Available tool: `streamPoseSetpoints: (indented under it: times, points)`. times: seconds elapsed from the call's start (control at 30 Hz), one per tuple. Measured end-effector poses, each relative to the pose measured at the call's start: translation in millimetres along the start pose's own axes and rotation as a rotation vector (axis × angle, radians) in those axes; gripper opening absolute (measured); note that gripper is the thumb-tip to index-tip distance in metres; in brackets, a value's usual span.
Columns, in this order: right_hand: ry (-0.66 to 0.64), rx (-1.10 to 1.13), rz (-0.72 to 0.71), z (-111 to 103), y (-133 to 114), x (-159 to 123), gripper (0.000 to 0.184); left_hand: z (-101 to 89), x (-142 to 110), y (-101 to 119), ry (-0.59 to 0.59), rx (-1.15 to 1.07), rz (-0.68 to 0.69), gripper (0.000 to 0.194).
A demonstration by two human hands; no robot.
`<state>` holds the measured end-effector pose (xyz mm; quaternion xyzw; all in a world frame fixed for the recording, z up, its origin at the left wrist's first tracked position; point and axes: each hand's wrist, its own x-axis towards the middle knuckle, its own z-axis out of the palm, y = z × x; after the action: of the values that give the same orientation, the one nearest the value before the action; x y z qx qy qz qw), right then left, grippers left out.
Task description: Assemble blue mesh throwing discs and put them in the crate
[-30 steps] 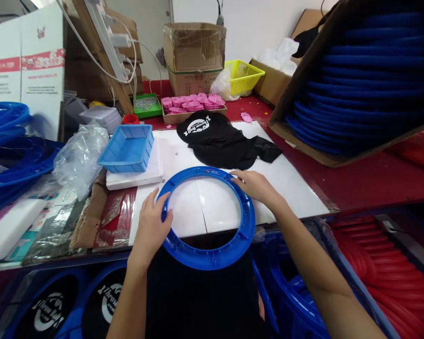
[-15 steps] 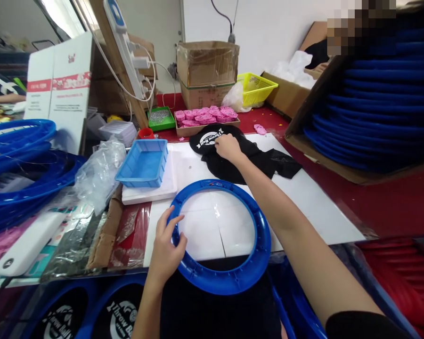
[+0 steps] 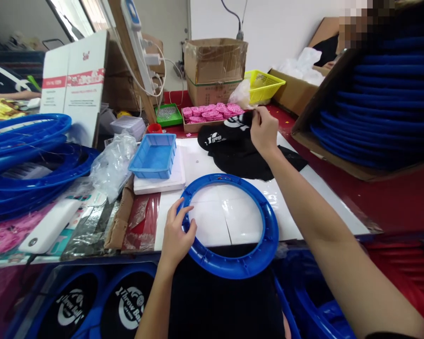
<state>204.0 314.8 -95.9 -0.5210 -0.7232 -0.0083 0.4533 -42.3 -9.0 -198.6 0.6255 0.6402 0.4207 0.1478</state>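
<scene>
My left hand [image 3: 178, 230] grips the left side of a blue plastic ring [image 3: 268, 221], thumb on the inner edge and fingers over the rim. The ring's far part lies over the white board [image 3: 325, 207], and its near part sticks out past the table edge. Farther off, my right hand [image 3: 265, 129] pinches the edge of a round black cloth [image 3: 215, 136] with white lettering and lifts one side, so it folds. Other black cloth pieces [image 3: 243, 162] lie under it on the board.
A blue tray [image 3: 153, 157] stands left of the ring. Behind the cloth are a carton of pink pieces [image 3: 212, 113] and a green tray [image 3: 167, 117]. Blue rings [image 3: 381, 108] fill a tilted box at right; more rings [image 3: 38, 183] pile up at left. Another person [image 3: 12, 84] sits far left.
My right hand has risen and moved right, peeling up one side of the round black cloth. My left hand stays on the ring. The whole view has shifted slightly.
</scene>
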Motion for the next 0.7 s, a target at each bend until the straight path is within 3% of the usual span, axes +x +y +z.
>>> streamPoseSetpoints:
  times: [0.17, 0.2, 0.27, 0.33, 0.47, 0.53, 0.57, 0.63, 0.7]
  points:
    - [0.154, 0.229, -0.001, -43, -34, -47, 0.05, -3.7, -1, 0, 0.01, 0.01, 0.042, 0.028]
    - [0.138, 0.279, -0.03, -52, -44, -61, 0.049, -4.4, -1, 0, 0.009, 0.015, 0.058, 0.028]
    - [-0.032, 0.344, -0.173, -71, -64, -90, 0.045, -5.1, -2, -2, 0.006, 0.029, 0.086, 0.03]
    - [-0.071, 0.466, -0.238, -91, -83, -117, 0.046, -4.8, -1, -1, 0.019, 0.057, 0.098, 0.037]
    - [-0.165, 0.788, -0.236, -130, -119, -166, 0.038, -3.5, 1, 24, 0.059, 0.09, 0.128, 0.074]
    - [-0.294, 1.026, -0.073, -143, -131, -187, 0.031, -4.0, -1, 47, 0.002, 0.014, 0.173, 0.075]
    - [-0.359, 1.138, 0.047, -146, -135, -195, 0.025, -4.3, -3, 59, -0.068, -0.065, 0.191, 0.064]
    - [-0.461, 1.301, 0.252, -148, -137, -205, 0.019, -3.8, -10, 80, -0.271, -0.283, 0.183, 0.036]
    - [-0.473, 1.352, 0.348, -143, -132, -209, 0.02, -1.6, -18, 93, -0.45, -0.515, 0.105, 0.038]
